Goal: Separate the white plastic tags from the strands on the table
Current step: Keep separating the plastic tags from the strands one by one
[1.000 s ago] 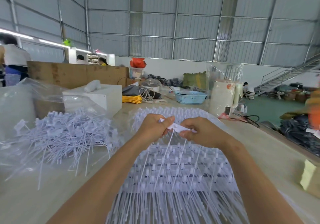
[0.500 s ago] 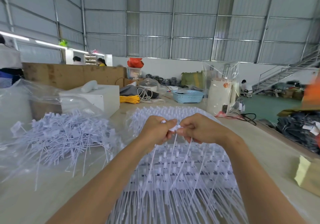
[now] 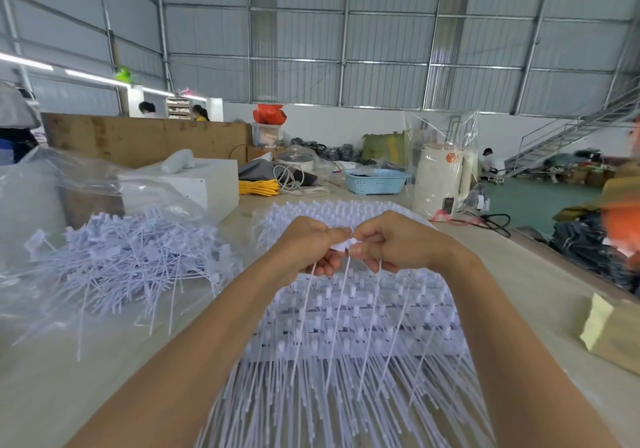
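Both hands raised together above the worktop [image 3: 86, 371], knuckles almost touching. Left hand [image 3: 308, 245] curled, thumb and forefinger pinching a small white tag [image 3: 341, 246] at its left end. Right hand [image 3: 398, 241] curled too, fingertips [image 3: 360, 250] pinching the same tag from the other side, right against the left thumb. Neither hand spread; all fingers folded in toward the palms. Three thin white strands [image 3: 341, 291] hanging down from the pinched tag, trailing over the mat below without lying flat. Whether any strand is already loose from the tag: cannot tell, hidden by the fingers.

Directly under the hands, a wide mat of joined tags [image 3: 363, 312] in neat rows, strands fanning toward the near edge of the worktop. To the left, well apart from the hands, a loose heap of tags [image 3: 131, 260] with strands pointing every way, partly on clear plastic bags [image 3: 86, 184]. Behind that heap, a white box [image 3: 194, 184]. Farther back on the worktop, yellow cord [image 3: 258, 187], a blue basket [image 3: 375, 180] and a white drum [image 3: 438, 184] wrapped in clear film. At the right edge, a tan packet [image 3: 609, 333].
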